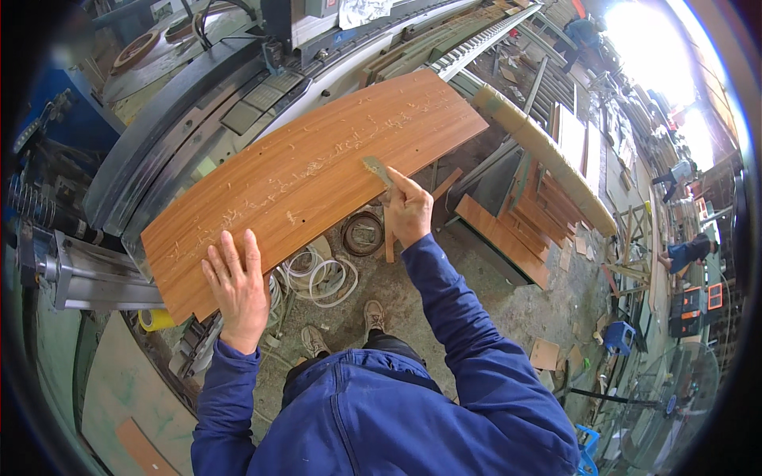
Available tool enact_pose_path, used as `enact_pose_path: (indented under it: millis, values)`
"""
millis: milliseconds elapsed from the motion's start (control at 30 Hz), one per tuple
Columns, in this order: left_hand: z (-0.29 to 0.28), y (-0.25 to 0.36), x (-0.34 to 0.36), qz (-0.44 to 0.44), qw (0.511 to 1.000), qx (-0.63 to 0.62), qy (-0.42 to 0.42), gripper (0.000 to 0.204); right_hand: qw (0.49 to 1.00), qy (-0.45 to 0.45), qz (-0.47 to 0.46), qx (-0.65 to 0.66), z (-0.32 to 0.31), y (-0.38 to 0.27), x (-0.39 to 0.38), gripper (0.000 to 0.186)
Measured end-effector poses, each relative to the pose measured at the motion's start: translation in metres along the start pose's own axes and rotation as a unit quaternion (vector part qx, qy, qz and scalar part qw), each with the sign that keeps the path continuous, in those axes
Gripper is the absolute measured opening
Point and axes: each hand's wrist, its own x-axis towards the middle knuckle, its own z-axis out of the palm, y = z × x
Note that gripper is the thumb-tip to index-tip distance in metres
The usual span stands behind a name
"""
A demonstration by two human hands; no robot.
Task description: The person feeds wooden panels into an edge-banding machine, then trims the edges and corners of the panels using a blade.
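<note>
A long wood-grain panel (302, 159) lies at an angle across the edge of a machine, with pale shavings scattered along its top and a few small dark holes. My left hand (238, 289) rests on the panel's near left part, fingers stretched and spread. My right hand (409, 206) grips a flat metal scraper (375, 170) at the panel's near edge, the blade lying on the surface right of the middle.
The machine bed (159, 139) runs behind the panel. Coiled strips (313, 278) lie on the floor by my feet. Several cut boards (500, 238) and a long padded beam (556, 166) stand right, with a blue stool (619, 337) and fan (667, 404). Two other people (686, 254) (582, 36) are farther off.
</note>
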Motion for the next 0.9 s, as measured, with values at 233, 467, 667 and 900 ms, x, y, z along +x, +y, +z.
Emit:
enact_pose_path:
  millis: [233,467,667,900]
  values:
    - [-0.032,-0.042,0.008,0.079,0.992,-0.086,-0.057,0.072,0.999,0.027,0.008,-0.015,0.024,-0.024,-0.031,0.038]
    - [0.016,-0.158,0.021,0.065,0.983,-0.171,-0.01,0.066,0.999,0.034,0.023,-0.012,0.027,-0.013,-0.029,0.024]
    - [0.021,-0.158,0.021,0.023,0.986,-0.165,-0.017,0.057,0.999,0.031,0.025,-0.011,0.041,-0.02,-0.04,0.023]
    - [0.029,-0.174,0.02,0.007,0.961,-0.273,-0.031,0.062,0.999,0.038,0.033,-0.006,0.073,-0.053,-0.075,0.024]
